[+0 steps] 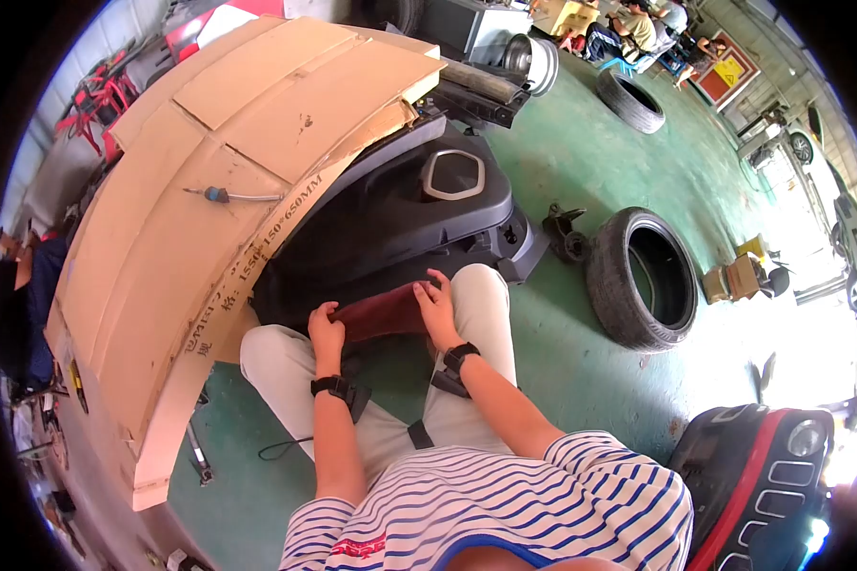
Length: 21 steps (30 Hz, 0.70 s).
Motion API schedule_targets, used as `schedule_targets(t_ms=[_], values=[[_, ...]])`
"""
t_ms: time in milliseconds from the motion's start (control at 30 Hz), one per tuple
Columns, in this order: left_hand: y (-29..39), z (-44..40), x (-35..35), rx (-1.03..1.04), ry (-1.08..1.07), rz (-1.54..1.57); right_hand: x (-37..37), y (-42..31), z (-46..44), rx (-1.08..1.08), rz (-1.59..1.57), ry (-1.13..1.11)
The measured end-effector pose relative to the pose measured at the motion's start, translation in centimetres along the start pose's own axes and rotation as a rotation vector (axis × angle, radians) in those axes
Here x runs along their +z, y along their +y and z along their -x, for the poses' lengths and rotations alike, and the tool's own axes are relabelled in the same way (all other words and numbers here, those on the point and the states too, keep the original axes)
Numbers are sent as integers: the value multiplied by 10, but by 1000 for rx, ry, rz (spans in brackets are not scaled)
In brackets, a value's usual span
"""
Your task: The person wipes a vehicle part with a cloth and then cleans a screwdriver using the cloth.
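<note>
A dark red strip of material (381,314) is stretched between my two hands above my lap. My left hand (327,328) grips its left end, fingers curled round the edge. At the right end, my right hand (437,306) holds it with the thumb and fingers. Just beyond the strip lies a large black plastic car part (400,209) with a grey-framed opening. To the left, a blue-handled tool (217,194) rests on a big cardboard sheet (162,266).
A tire (642,280) stands on the green floor at the right, with a black bracket (567,233) beside it. Another tire (630,102) lies farther back. A black and red car front (754,476) is at the lower right. Several people sit at the back.
</note>
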State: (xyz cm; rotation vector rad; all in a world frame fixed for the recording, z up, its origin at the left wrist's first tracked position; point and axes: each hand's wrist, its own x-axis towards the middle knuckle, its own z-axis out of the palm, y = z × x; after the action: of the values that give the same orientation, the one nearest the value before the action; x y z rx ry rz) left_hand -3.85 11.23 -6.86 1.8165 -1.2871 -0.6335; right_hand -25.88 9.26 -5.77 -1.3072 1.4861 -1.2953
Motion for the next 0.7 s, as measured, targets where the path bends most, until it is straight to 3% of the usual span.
schedule_targets(t_ms=[100,167,300,367,500,567,600,667,700], values=[[-11,-1,4,101,4,-144,-3,-6,2,-7,-79,10],[-11,0,5,28,-79,-117,-5,-8,1,129,-162,-64],[-8,-2,5,-66,-117,-69,-7,-12,0,197,-187,-23],[-7,-3,5,65,12,-95,-10,-15,0,315,-317,-54],[-8,-2,4,166,81,-189,-4,-8,2,305,-322,48],[15,-2,-4,-352,-104,134,-4,-18,5,386,-407,56],[10,-4,0,-353,-105,134,-5,-17,4,387,-406,56],[-2,-8,8,-564,-169,606,-9,-15,3,376,-413,-119],[-1,-9,7,-565,-168,606,-8,-10,3,377,-413,-120]])
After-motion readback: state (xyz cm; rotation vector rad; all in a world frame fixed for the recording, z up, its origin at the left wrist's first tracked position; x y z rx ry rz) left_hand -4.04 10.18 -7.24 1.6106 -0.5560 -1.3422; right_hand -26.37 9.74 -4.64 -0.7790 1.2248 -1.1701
